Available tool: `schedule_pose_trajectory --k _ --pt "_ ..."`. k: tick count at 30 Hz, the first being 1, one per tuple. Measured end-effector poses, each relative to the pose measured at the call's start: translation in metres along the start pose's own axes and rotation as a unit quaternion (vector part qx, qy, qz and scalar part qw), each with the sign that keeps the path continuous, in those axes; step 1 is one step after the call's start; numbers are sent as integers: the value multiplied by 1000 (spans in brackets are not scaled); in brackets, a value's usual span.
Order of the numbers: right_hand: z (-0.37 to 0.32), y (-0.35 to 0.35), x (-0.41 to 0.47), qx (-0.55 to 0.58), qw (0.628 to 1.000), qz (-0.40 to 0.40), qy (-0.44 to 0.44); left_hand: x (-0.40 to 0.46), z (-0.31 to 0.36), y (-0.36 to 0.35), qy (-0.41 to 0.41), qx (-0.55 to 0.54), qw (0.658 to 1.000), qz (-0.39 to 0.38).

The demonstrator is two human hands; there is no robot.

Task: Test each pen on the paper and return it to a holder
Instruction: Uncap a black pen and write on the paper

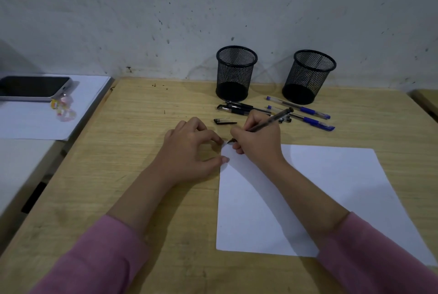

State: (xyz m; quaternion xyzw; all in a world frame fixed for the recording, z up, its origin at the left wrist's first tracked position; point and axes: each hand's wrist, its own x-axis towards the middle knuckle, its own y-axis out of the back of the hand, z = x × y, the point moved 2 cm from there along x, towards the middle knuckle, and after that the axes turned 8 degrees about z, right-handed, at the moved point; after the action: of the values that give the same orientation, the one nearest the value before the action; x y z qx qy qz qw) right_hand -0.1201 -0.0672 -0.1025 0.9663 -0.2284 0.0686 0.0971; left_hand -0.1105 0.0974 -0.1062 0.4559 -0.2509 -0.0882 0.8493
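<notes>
A white sheet of paper (320, 199) lies on the wooden desk (142, 151). My right hand (258, 142) grips an uncapped black pen (272, 119), its tip at the sheet's top left corner. My left hand (192, 146) rests on the desk, fingertips pressing that corner's edge. The pen's black cap (224, 121) lies just behind my hands. Two black pens (237, 108) and two blue pens (305, 113) lie in front of two black mesh holders, one to the left (235, 73) and one to the right (308, 76). I see no pens inside either holder.
A phone (33, 88) and small trinkets (62, 107) sit on a white sheet on a lower surface to the left. A speckled wall stands right behind the holders. Another desk's corner (426, 101) shows at far right.
</notes>
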Motion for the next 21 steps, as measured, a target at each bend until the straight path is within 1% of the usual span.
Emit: schedule_pose_trajectory --k 9,21 --pt "1 -1 -1 -10 1000 19 19 1 -1 -2 -5 13 1000 -2" --pt "0 1 0 -2 999 33 -1 0 0 -1 -12 19 1000 -3"
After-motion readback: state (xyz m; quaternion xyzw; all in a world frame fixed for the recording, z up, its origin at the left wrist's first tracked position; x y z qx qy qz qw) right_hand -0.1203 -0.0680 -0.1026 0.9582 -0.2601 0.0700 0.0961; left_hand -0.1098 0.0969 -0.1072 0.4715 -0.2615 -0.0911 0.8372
